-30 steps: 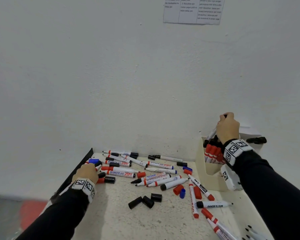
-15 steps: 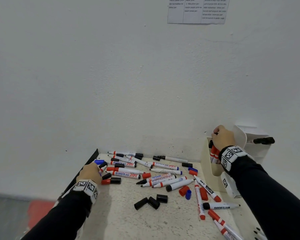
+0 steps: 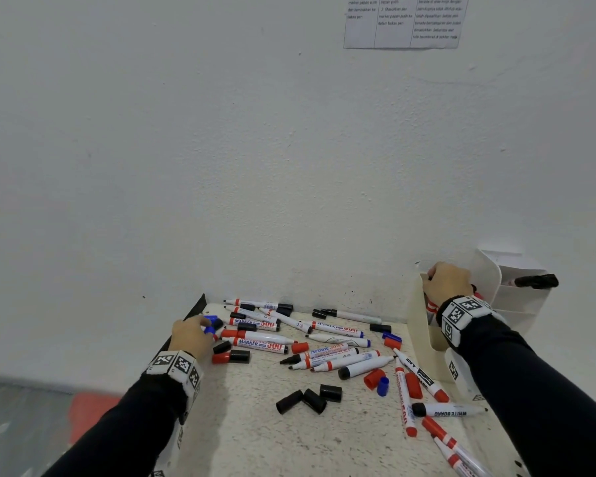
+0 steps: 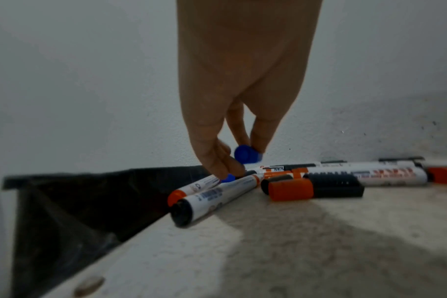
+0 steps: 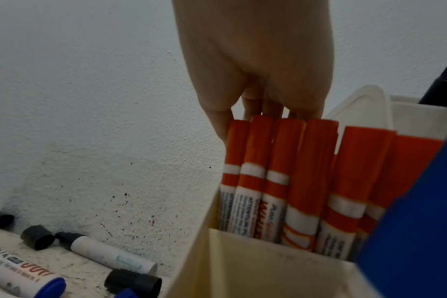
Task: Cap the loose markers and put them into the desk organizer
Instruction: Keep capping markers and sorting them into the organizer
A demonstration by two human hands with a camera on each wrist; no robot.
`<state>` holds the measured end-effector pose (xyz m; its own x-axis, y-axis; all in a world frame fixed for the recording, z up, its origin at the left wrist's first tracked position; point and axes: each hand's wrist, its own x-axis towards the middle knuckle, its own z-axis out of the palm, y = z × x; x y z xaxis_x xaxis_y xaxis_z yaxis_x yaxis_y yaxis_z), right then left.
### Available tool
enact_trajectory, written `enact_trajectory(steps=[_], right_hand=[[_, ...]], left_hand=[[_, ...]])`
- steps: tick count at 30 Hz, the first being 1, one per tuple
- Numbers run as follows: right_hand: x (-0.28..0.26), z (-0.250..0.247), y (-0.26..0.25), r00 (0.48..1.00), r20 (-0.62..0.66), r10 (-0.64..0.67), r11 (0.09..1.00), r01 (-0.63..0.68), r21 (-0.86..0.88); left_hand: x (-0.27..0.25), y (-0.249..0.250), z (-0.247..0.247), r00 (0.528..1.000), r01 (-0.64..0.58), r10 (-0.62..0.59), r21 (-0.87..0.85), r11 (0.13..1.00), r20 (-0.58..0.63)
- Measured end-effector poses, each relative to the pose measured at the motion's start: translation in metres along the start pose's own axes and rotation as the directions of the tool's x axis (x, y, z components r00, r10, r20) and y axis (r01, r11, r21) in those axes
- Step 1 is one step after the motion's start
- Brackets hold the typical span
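Note:
Many loose markers (image 3: pixel 260 344) and caps lie across the speckled table (image 3: pixel 255 435). At the back left my left hand (image 3: pixel 205 327) reaches into the pile. In the left wrist view this left hand (image 4: pixel 240 161) pinches a blue cap (image 4: pixel 246 154) just above two markers. A cream desk organizer (image 3: pixel 424 342) stands at the right against the wall. My right hand (image 3: pixel 436 275) is down in its near compartment. In the right wrist view the right hand (image 5: pixel 265 115) has thumb and fingers curled round the tops of red-capped markers (image 5: pixel 281 161) standing upright there.
Three black caps (image 3: pixel 310 399) lie mid-table, with red and blue caps (image 3: pixel 375 380) further right. More markers (image 3: pixel 448 409) lie by the organizer's front. A black marker (image 3: pixel 535 281) sticks out of a far compartment. The table's left edge (image 3: pixel 190 315) drops off beside my left hand.
My right hand has come down from above the organizer into its near compartment. My left hand has stayed at the back left of the pile by the blue cap.

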<state>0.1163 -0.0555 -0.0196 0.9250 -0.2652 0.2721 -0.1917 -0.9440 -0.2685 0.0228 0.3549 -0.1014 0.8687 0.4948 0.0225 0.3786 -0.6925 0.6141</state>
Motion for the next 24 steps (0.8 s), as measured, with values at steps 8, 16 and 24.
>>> enact_trajectory(steps=[8,16,24], right_hand=[[-0.002,0.003,-0.001,0.999,-0.043,-0.015,0.999,0.014,-0.038],[-0.010,-0.002,-0.009,0.997,0.065,0.035,0.995,-0.029,-0.097],[-0.018,-0.011,-0.008,0.973,0.229,-0.027,0.989,0.059,-0.133]], left_hand=[[-0.009,-0.004,-0.005,0.999,0.048,-0.047,-0.064,0.997,0.016],[-0.020,0.011,-0.002,0.998,-0.020,0.011,-0.160,0.987,-0.057],[-0.045,0.034,0.012,0.992,-0.108,0.118,-0.218,0.970,0.033]])
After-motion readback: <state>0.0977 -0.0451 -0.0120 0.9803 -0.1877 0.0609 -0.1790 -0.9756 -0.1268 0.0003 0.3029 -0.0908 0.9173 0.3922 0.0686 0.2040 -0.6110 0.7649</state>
